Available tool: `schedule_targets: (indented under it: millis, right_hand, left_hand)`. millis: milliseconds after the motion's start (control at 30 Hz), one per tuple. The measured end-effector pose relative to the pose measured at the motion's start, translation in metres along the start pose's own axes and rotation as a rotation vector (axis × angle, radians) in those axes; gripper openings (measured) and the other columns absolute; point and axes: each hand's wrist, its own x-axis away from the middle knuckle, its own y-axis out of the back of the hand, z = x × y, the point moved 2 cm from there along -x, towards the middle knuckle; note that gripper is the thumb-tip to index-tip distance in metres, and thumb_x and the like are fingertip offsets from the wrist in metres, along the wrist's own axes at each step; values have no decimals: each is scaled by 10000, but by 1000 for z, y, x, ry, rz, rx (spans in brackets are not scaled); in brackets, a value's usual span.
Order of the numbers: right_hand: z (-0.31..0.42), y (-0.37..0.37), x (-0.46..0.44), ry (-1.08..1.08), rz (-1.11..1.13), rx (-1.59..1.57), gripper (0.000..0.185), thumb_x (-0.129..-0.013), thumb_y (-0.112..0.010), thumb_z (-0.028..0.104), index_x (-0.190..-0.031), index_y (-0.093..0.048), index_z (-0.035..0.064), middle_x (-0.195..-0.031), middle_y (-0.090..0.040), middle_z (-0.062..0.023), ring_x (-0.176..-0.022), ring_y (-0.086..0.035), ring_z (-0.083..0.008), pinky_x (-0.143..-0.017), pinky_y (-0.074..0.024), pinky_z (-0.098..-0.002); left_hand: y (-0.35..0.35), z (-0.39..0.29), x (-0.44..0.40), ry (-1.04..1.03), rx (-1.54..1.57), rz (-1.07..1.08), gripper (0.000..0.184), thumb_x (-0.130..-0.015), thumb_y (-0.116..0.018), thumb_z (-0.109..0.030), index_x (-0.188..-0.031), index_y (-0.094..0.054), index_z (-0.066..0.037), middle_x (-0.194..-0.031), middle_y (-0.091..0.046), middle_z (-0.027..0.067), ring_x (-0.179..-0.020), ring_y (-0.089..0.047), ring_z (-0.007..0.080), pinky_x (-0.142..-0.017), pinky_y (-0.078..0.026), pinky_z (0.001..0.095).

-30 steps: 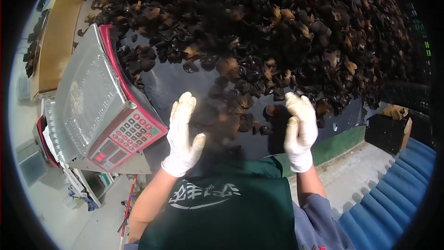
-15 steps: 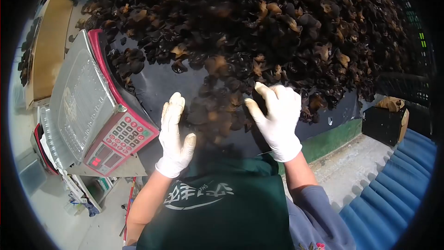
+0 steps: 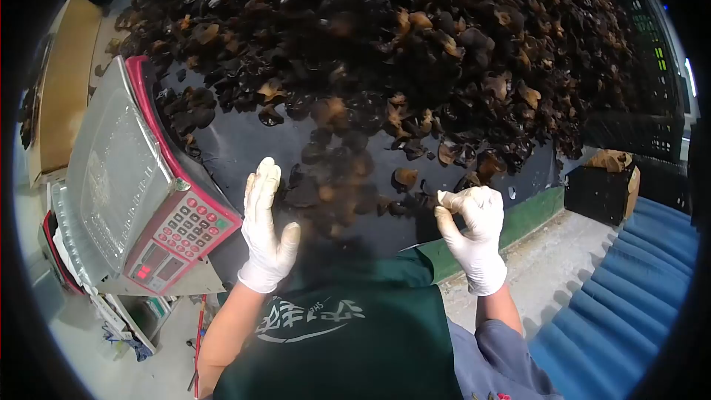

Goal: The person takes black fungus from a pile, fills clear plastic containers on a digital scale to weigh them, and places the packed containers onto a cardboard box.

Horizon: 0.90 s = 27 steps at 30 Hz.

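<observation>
A large heap of dark brown wood ear mushrooms (image 3: 355,37) covers the far part of the dark table surface (image 3: 244,133). Near the table's front, my gloved left hand (image 3: 265,233) is held flat, fingers straight and together, thumb apart. It holds nothing and lies left of a loose patch of wood ears (image 3: 329,178). My gloved right hand (image 3: 478,233) is at the front edge, its fingers curled and its thumb close to the index fingertip. Small dark pieces lie by those fingertips; whether one is pinched I cannot make out.
A red digital scale (image 3: 185,226) with a plastic-covered pan stands to the left. Beyond it is a cardboard box (image 3: 70,81). On the right are a black crate (image 3: 637,133), a dark box (image 3: 601,192) and blue corrugated sheeting (image 3: 615,289). A green edge (image 3: 518,230) borders the table.
My right hand has moved right and toward me, and its fingers have curled closer to the thumb. My left hand stays flat. The whole view has shifted slightly.
</observation>
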Motion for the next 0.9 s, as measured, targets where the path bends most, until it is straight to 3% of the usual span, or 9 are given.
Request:
schedule_targets:
  millis: [167, 233, 333, 367, 433, 567, 700, 767, 900]
  right_hand:
    - [21, -20, 5, 67, -12, -67, 262, -745, -805, 12, -944, -687, 135, -817, -641, 13, -773, -591, -199, -780, -411, -350]
    - [30, -21, -1, 64, 64, -186, 330, -762, -792, 7, -1068, -701, 92, -873, -676, -39, -792, -608, -248, -758, -438, -386]
    - [14, -21, -12, -46, 70, -123, 342, -792, -762, 1, -1119, -702, 76, -972, -705, -70, -860, -641, -271, -766, -471, -376]
    - [1, -29, -10, 40, -130, 25, 350, -796, -773, 18, -1133, -707, 83, -977, -695, -65, -856, -636, -262, -762, -466, -369]
    - [-2, -33, -26, 10, -126, 183, 364, -799, -792, 54, -1151, -711, 96, -951, -675, -56, -861, -627, -251, -754, -458, -368]
    - [-9, -51, -46, -45, -115, 373, 252, -803, -795, 125, -1038, -706, 129, -863, -600, -34, -808, -575, -237, -718, -419, -379]
    - [3, -47, -30, 9, -108, 114, 245, -766, -794, 79, -985, -698, 128, -811, -610, -41, -777, -586, -248, -695, -420, -380]
    - [18, -46, -19, 72, -1, -191, 303, -758, -789, 44, -1041, -700, 102, -925, -694, -81, -831, -641, -274, -765, -481, -384]
    - [23, -62, -3, -13, -190, -127, 397, -767, -734, 28, -1159, -677, 53, -1176, -672, -131, -980, -637, -310, -836, -501, -410]
  left_hand:
    - [0, -2, 1, 19, 43, 4, 709, -1020, -490, -443, -1501, -420, 73, -1541, -456, 265, -1440, -434, 411, -1231, -261, 499]
    - [-1, 0, 2, 13, 42, -7, 707, -1026, -483, -444, -1504, -416, 73, -1543, -454, 263, -1443, -431, 410, -1231, -260, 497]
    - [-3, 2, 3, -2, 47, -25, 712, -1032, -478, -453, -1504, -412, 76, -1543, -456, 259, -1444, -429, 409, -1230, -262, 502]
    - [-3, 2, 3, -1, 46, -24, 712, -1033, -478, -454, -1503, -412, 77, -1542, -456, 258, -1443, -431, 409, -1229, -262, 502]
    - [-3, 2, 4, -7, 44, -26, 717, -1033, -478, -461, -1504, -411, 76, -1539, -461, 257, -1440, -437, 409, -1226, -267, 505]
    - [-2, 0, 3, 14, 23, -13, 721, -1029, -484, -470, -1503, -418, 69, -1535, -465, 258, -1438, -441, 407, -1223, -272, 508]
    - [-1, 1, 2, 27, 38, -15, 723, -1024, -492, -466, -1499, -423, 74, -1535, -462, 264, -1438, -440, 409, -1224, -269, 509]
    - [-1, 2, 2, 20, 39, -19, 728, -1026, -486, -474, -1499, -421, 76, -1534, -461, 267, -1440, -436, 413, -1224, -268, 510]
    - [-3, 1, 2, 11, 46, -12, 730, -1043, -460, -498, -1484, -426, 83, -1537, -454, 276, -1438, -433, 428, -1226, -261, 515]
